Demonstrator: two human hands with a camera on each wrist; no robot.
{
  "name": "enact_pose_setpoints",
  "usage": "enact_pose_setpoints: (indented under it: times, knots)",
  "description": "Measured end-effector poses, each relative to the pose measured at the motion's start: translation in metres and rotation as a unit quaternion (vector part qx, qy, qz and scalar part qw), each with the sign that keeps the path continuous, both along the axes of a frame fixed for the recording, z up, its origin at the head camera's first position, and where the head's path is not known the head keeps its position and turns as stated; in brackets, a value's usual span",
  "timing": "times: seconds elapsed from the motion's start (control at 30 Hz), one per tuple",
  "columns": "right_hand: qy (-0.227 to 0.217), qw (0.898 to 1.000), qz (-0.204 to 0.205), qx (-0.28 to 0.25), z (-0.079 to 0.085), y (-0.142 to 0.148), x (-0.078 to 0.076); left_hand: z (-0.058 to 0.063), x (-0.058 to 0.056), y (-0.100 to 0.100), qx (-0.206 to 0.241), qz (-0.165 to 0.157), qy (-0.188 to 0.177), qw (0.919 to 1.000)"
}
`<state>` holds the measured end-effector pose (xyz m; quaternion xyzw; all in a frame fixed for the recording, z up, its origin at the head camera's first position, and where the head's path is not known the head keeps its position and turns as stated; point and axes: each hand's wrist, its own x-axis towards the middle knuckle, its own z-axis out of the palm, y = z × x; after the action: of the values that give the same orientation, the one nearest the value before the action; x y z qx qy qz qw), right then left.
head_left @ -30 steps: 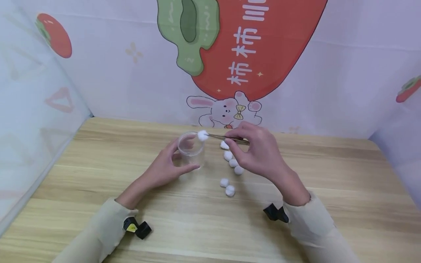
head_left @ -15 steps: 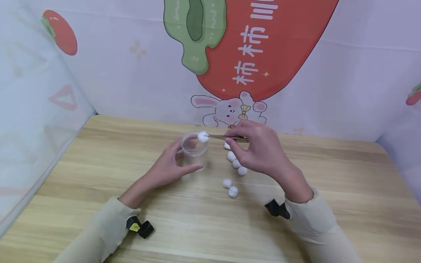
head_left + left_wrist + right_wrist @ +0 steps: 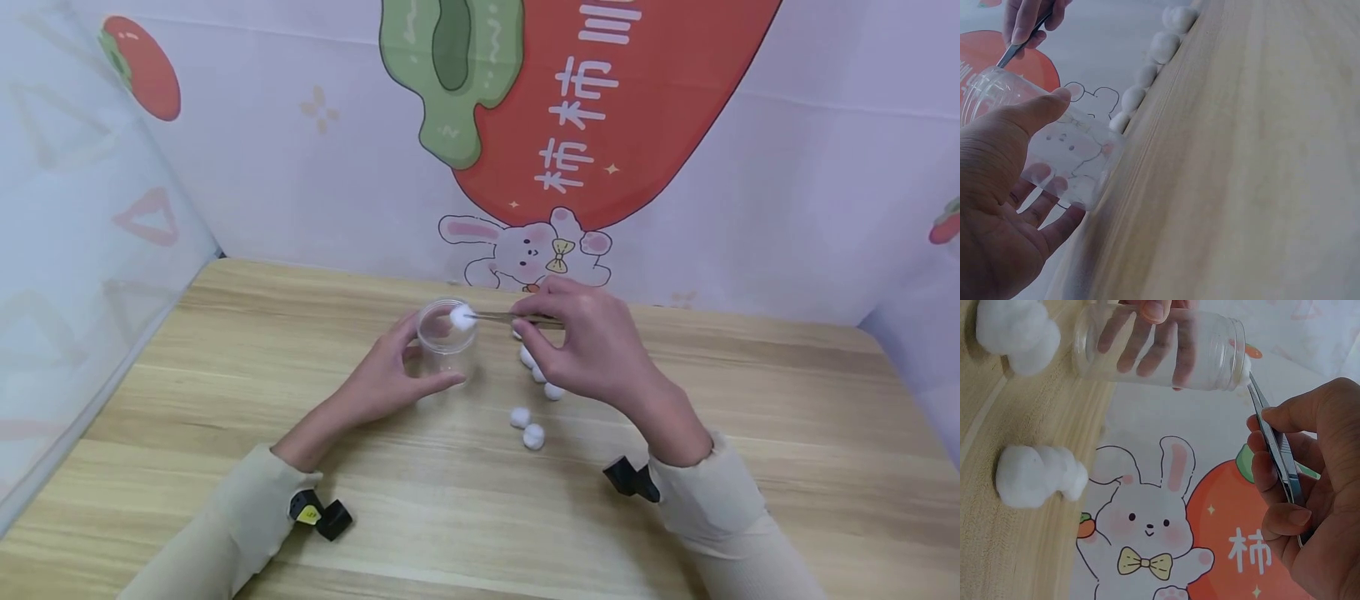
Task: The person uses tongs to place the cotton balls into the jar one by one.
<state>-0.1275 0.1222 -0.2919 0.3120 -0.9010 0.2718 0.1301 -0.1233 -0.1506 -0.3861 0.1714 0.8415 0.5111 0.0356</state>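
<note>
In the head view, my left hand [image 3: 378,379] grips a clear plastic jar [image 3: 448,358] upright on the table, thumb in front and fingers behind. Those fingers show through the wall of the jar [image 3: 1210,359] in the right wrist view. My right hand [image 3: 592,346] pinches metal tweezers [image 3: 495,317] between thumb and fingers. A white cotton ball [image 3: 461,317] is caught in the tweezer tips, at the right side of the jar's mouth. From the right wrist, the cotton ball [image 3: 1247,372] is mostly hidden behind the jar's rim.
Several loose cotton balls [image 3: 533,437] lie right of the jar, some partly under the right hand. The wooden table [image 3: 420,517] meets a printed cloth backdrop [image 3: 262,183] behind and at the sides. Each sleeve carries a black wrist camera [image 3: 333,521].
The cotton ball in the tweezers has shifted from the jar's right rim slightly inward and lower over the mouth. The left hand keeps its grip on the jar. The head view has shifted slightly.
</note>
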Motion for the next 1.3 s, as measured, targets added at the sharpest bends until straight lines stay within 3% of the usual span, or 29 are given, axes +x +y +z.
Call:
enact_pose_setpoints:
  times: [0.57, 0.73, 1.03, 1.3]
  knots:
    - [-0.018, 0.999, -0.016, -0.022, -0.001, 0.006, 0.004, 0.001, -0.001, 0.004, 0.006, -0.007, 0.005, 0.9999]
    - [-0.033, 0.999, -0.028, -0.024, -0.008, 0.016, 0.007, -0.001, 0.0, 0.004, 0.004, -0.006, 0.002, 1.0]
    - [-0.088, 0.994, -0.055, 0.021, -0.022, 0.033, 0.013, -0.003, 0.001, 0.0, 0.002, 0.002, -0.001, 1.0]
    - [-0.081, 0.994, -0.061, 0.029, -0.04, 0.051, 0.021, -0.003, 0.001, 0.001, 0.003, -0.004, 0.004, 1.0]
